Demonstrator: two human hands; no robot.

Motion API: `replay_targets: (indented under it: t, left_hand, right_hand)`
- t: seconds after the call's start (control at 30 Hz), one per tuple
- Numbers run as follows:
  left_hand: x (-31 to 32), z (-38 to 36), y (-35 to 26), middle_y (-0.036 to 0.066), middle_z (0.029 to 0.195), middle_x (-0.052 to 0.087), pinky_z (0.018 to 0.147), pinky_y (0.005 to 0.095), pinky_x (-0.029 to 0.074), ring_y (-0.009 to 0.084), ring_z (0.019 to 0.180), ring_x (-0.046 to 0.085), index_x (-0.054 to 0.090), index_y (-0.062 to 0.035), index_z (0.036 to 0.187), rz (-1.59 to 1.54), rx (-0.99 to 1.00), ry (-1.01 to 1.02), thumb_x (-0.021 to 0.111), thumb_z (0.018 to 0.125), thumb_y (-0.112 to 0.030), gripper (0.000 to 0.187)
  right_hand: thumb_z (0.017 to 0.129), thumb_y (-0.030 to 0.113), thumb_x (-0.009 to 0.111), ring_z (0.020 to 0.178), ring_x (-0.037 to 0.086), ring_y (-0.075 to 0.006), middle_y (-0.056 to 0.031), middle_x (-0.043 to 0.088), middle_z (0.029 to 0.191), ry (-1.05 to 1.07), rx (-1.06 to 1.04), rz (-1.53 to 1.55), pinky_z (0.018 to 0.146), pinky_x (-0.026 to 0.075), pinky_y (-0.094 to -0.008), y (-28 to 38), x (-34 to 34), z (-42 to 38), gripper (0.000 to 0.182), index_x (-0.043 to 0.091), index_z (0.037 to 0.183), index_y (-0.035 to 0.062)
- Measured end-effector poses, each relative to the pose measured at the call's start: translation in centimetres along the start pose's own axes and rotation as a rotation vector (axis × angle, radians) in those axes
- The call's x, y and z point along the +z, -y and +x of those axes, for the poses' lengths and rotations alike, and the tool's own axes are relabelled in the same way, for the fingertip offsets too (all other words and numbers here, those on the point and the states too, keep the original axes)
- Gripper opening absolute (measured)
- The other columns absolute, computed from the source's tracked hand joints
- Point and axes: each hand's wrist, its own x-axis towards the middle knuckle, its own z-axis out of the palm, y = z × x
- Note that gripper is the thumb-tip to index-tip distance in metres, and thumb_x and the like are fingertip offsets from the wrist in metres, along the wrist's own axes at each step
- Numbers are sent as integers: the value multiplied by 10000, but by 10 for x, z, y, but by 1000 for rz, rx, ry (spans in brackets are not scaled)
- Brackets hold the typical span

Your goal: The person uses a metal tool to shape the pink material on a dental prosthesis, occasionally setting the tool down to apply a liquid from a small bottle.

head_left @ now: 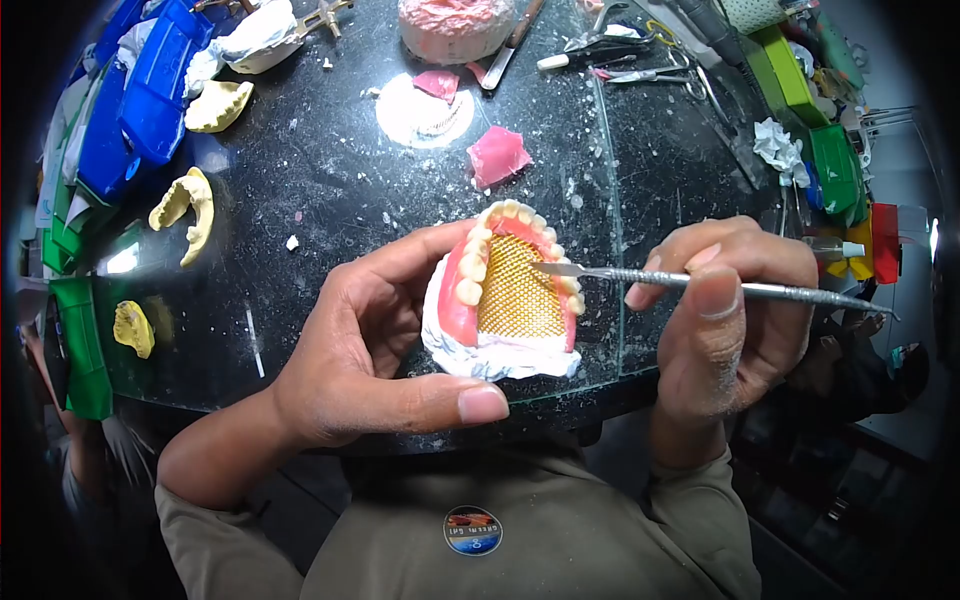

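My left hand is wrapped around a white plaster dental model, thumb along its front edge and fingers behind it. On the model sits an upper denture in pink wax with a row of cream teeth. Gold mesh covers the palate inside the arch. Between the thumb and fingers of my right hand is a slim metal wax carver. Its flat blade lies over the upper part of the mesh, while the hooked end points right.
Pink wax pieces lie behind the model, near a knife. Yellow plaster casts lie at left beside blue bins. Scissors and pliers are at the back right, with crumpled paper and a green bin.
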Motion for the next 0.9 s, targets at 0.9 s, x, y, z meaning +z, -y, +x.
replay_targets:
  t: [0.9]
  left_hand:
    - [1, 0, -1, 223, 1174, 508, 985, 359, 372, 261, 1082, 538, 305, 122, 1274, -8, -15, -30, 704, 540, -190, 891]
  right_hand:
    - [866, 176, 542, 492, 481, -122, -117, 520, 647, 22, -19, 14, 453, 431, -223, -1, 2, 2, 181, 453, 866, 18]
